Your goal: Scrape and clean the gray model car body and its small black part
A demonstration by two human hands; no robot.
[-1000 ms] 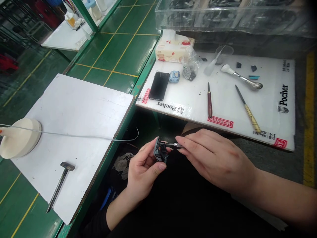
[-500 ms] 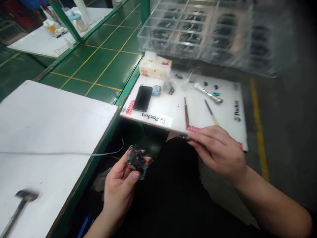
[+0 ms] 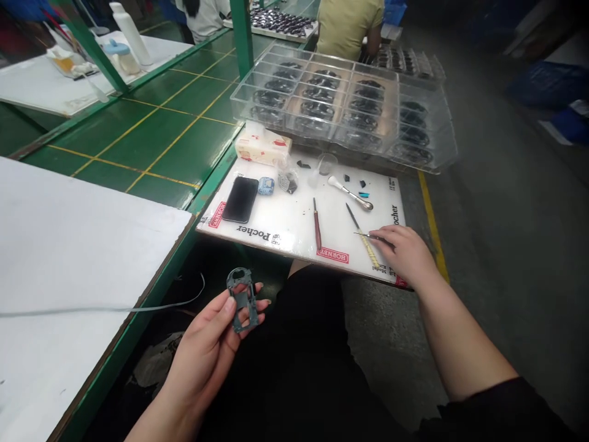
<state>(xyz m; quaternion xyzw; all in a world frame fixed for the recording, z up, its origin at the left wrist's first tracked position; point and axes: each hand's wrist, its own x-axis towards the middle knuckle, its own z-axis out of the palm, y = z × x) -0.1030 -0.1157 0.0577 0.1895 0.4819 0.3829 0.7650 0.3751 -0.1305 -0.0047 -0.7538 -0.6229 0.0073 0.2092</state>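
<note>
- Well, the left hand (image 3: 202, 350) is clamped on a dark grey plastic frame (image 3: 241, 299), with the thumb pressed on its near side and the fingers spread behind it.
- That frame is held up past the front edge of a white board (image 3: 294, 221). Its long axis runs roughly away from the person, slightly tilted, and it has an open window through the middle.
- The right hand (image 3: 405, 255) is pinched closed on a slim metal pick (image 3: 373, 236) and sits over the board's front right corner.
- The pick lies nearly level, with its tip pointing left. The frame lies down and to the left of that tip, well apart from it, so the left hand is the nearer one.
- Just under the pick is a yellow-handled file (image 3: 365, 248). A brown-handled tool (image 3: 317, 227) lies farther left, and a phone (image 3: 240, 199) lies near the board's left end.
</note>
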